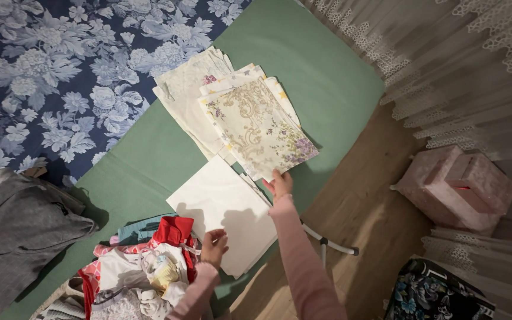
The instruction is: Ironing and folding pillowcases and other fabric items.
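The right hand (278,184) pinches the near corner of the floral folded cloth (259,127) topping the stack, just beyond the white folded cloth (226,210). The left hand (213,246), fingers curled, presses that white cloth's near edge. Overhanging the green board (303,53), the white cloth could slip floorward.

Both hands reach forward, left (214,244) curled, right (279,184) extended farther.

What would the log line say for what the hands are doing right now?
left hand: on plain white folded cloth | right hand: gripping patterned beige folded cloth | surface: green ironing board | nearby: mixed laundry pile
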